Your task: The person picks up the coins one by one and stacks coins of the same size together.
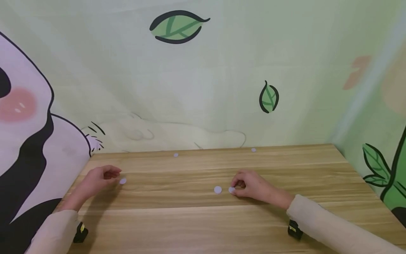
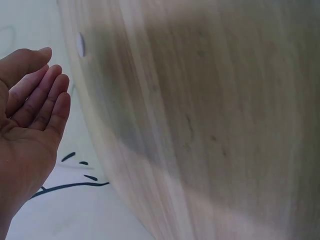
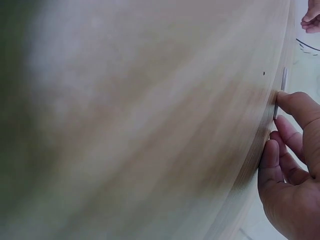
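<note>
My right hand (image 1: pixel 253 185) is low over the wooden table, with thumb and index finger pinching the edges of a small white disc (image 1: pixel 232 190). In the right wrist view this disc (image 3: pixel 276 107) shows edge-on between thumb and index fingertip, at the table surface. Just left of it lies another white disc (image 1: pixel 217 189), flat and apart from the fingers. My left hand (image 1: pixel 99 180) hovers at the table's left side, its fingers loosely bent and holding nothing. Beside its fingertips is a third white disc (image 1: pixel 123 181). The left wrist view shows the palm (image 2: pixel 30 145) with relaxed fingers.
Two more white discs, a left one (image 1: pixel 176 155) and a right one (image 1: pixel 253 150), lie along the back edge of the wooden table (image 1: pixel 177 225). Behind it hangs a pale green backdrop (image 1: pixel 222 70) printed with leaves and a panda. Black wrist devices sit below both sleeves.
</note>
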The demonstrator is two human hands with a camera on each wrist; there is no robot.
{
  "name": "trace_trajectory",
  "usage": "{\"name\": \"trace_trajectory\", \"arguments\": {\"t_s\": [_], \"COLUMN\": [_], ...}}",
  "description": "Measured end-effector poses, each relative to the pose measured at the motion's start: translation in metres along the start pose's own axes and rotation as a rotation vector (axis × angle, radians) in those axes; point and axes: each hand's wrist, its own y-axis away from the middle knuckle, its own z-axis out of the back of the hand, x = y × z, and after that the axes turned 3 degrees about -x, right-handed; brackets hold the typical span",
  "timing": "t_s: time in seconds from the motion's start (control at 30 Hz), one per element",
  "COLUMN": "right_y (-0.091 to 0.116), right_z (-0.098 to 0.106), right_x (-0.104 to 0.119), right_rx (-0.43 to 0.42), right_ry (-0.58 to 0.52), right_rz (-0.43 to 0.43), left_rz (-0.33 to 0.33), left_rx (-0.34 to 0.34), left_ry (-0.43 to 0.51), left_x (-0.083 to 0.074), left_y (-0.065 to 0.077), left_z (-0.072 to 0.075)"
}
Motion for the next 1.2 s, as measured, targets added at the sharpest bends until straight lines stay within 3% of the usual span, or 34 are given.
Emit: {"name": "trace_trajectory", "arguments": {"t_s": [0.5, 1.2], "right_y": [-0.001, -0.001], "right_z": [0.0, 0.002], "right_x": [0.0, 0.003], "right_rx": [0.012, 0.028], "right_ry": [-0.002, -0.007], "right_rz": [-0.018, -0.045], "left_rz": [0.038, 0.122], "left_rx": [0.061, 0.06], "left_ry": [0.006, 0.004], "left_x": [0.016, 0.017], "left_y": [-0.007, -0.01], "left_z": [-0.01, -0.012]}}
